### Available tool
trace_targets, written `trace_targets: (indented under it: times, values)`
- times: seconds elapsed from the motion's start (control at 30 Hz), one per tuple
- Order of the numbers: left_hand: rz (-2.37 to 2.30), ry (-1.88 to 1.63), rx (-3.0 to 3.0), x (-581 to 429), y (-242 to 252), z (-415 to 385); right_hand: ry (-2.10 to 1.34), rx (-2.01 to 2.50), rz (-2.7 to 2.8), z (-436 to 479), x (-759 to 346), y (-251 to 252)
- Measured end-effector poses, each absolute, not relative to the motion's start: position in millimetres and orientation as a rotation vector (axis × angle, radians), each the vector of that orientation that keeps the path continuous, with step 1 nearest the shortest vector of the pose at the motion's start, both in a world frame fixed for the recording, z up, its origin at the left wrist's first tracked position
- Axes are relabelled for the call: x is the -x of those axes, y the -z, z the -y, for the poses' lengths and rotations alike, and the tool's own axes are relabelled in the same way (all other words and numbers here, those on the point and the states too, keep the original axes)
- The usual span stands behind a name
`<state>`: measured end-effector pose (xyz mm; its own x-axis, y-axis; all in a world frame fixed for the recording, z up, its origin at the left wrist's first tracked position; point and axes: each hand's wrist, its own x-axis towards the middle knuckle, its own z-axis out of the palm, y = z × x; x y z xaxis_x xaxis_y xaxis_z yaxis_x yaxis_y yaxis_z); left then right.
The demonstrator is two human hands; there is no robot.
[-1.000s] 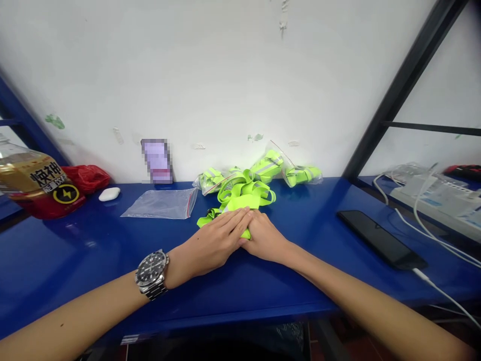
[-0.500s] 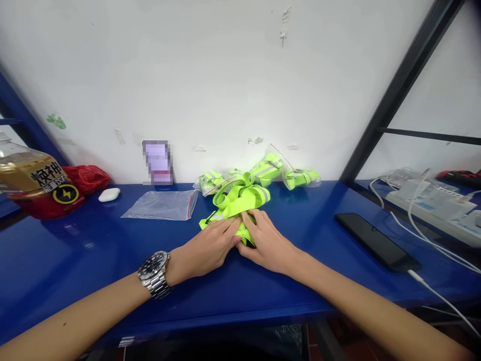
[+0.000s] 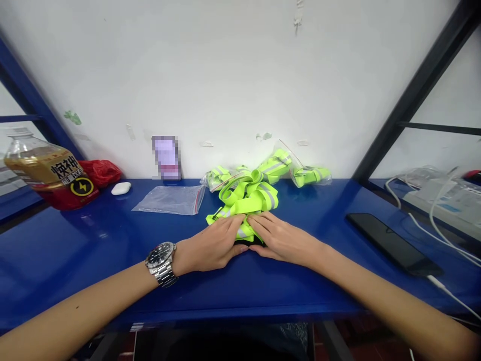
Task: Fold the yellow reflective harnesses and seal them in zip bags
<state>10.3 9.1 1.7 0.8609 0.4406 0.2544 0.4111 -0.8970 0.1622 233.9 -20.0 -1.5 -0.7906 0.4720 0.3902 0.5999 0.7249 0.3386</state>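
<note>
Two hands meet in the middle of the blue table (image 3: 75,250). They rest on a heap of bright green straps (image 3: 251,193) with grey stripes. The straps lie on the table right in front of the person, and the far loops stick up loose.

The left hand (image 3: 210,245), with a watch (image 3: 160,258) on its wrist, has bent fingers that pinch the near end of the straps. The right hand (image 3: 281,239) lies just beside it, fingers long and close together, and presses down on the same end. The fingertips of both hands touch.

The step in hand looks like folding the straps small and squashing them flat. The near end is tidy but the far loops are not. I think a next move would need one hand to hold the folded part down, or it may spring open, and the other to gather the loops.

A flat clear bag (image 3: 169,199) lies to the left, near the straps but apart. More bags (image 3: 308,175) with green straps inside lie by the wall (image 3: 225,75). A phone (image 3: 393,244) lies well off to the right, and a bottle (image 3: 48,173) far to the left
</note>
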Motion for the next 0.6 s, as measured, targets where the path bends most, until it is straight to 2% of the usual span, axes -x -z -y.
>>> trace_targets:
  times: [0.17, 0.3, 0.43, 0.6]
  values:
    - [-0.688, -0.374, -3.052, -8, 1, -12, 0.943, 0.806, 2.715, 18, -230, 2]
    - [-0.703, -0.383, -3.225, -4, 2, -14, 0.964, 0.82, 2.7, 13, -227, 3]
    - [-0.787, -0.42, -3.282, -2, 1, -17, 0.797, 0.842, 2.635, 8, -226, 3]
    - [-0.844, -0.458, -3.194, -6, 3, -21, 0.384, 0.914, 2.532, 10, -227, 4]
